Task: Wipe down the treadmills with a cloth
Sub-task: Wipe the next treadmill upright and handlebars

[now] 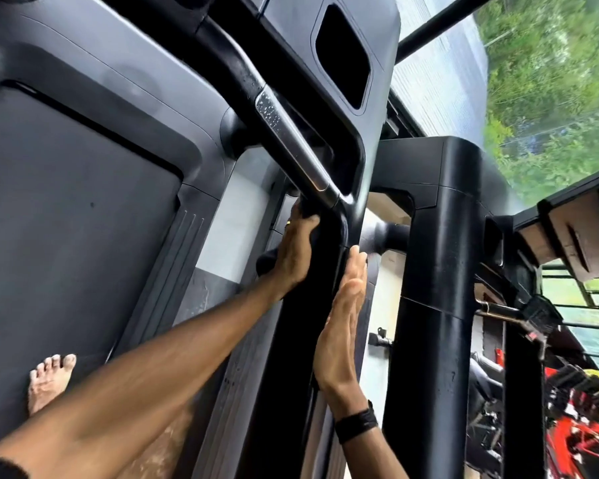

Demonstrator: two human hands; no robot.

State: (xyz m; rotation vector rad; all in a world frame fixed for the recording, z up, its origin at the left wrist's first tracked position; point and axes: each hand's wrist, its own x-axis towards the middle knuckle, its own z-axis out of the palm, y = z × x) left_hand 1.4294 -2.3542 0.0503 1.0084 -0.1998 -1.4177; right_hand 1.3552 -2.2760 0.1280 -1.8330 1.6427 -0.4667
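I stand on a dark treadmill whose belt [77, 209] fills the left. Its black side handrail [312, 305] runs up the middle to a silver grip bar [291, 143] speckled with droplets. My left hand [296, 250] grips a black cloth [268, 264] against the handrail's left side, just below the silver bar. My right hand [343, 323] lies flat with straight fingers on the rail's right side. The cloth is mostly hidden under my left hand.
My bare foot [51, 378] stands on the belt at lower left. A second treadmill's black upright [436, 271] stands close on the right. Red and black gear [574, 423] sits at lower right. Windows with greenery [550, 81] lie beyond the console [343, 53].
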